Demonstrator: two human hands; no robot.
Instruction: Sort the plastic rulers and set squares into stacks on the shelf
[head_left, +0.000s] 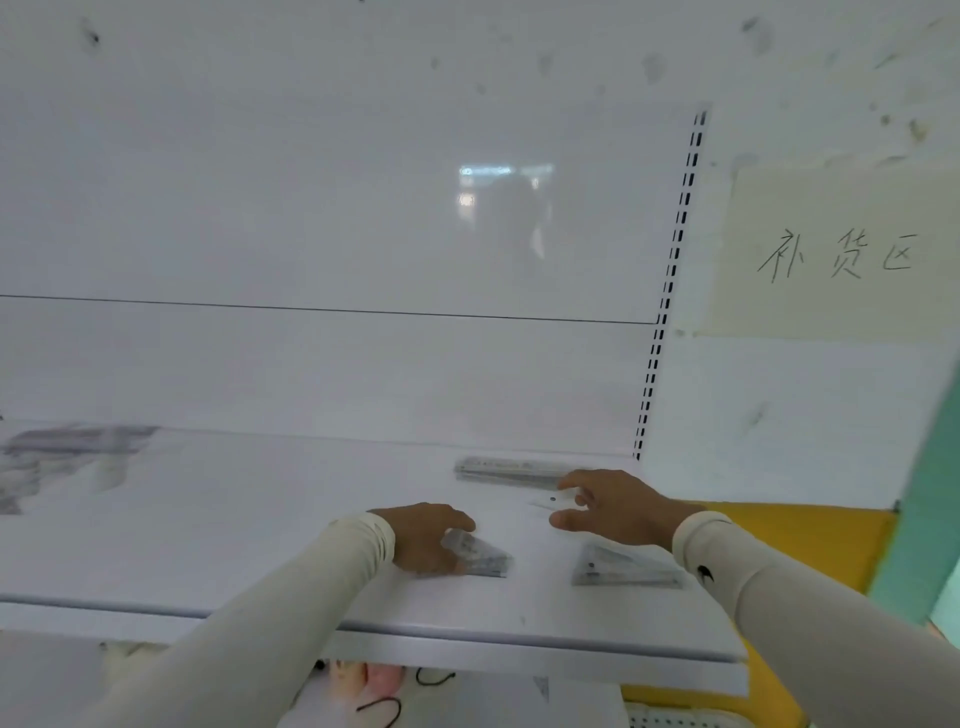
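**Two set-square piles, one ruler stack on the white shelf**

Left hand (423, 535) is down on a small pile of clear plastic set squares (480, 557), fingers curled round its near end. A second triangular pile (623, 569) lies just right of it, untouched. Right hand (608, 506) hovers, thumb and fingers spread apart, over one loose clear piece (553, 501). Behind it, a stack of long transparent rulers (506, 470) sits by the back panel. One paper sign (841, 254), handwritten: 补货区. The shelf (260, 519) is smooth and glossy.
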